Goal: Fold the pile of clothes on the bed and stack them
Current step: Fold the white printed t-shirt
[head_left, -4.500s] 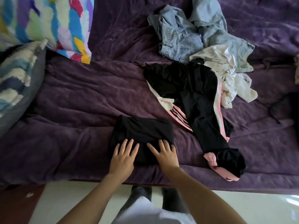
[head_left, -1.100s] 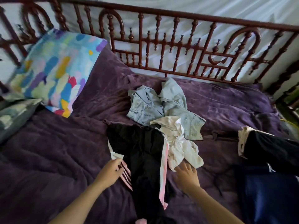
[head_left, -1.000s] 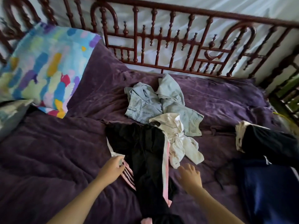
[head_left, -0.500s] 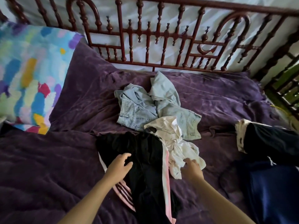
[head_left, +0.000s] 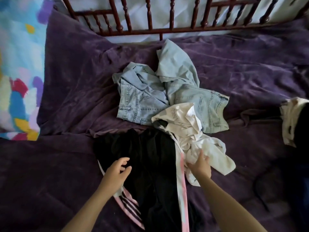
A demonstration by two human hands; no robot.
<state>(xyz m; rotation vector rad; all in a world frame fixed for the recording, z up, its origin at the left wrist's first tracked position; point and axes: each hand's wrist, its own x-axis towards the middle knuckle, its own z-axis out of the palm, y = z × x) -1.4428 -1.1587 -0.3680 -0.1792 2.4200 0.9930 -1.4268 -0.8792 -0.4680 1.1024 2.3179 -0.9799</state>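
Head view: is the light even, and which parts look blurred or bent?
In the head view, the light is dim and soft, without glare; the black trousers with pink stripes lose their folds in darkness; the multicoloured pillow at the left edge is smeared; the dark red wooden bed rail looks bowed by the wide lens.

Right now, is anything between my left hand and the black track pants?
Nothing visible. The left hand is right over the black track pants. The white top overlaps only their right edge, under the right hand.
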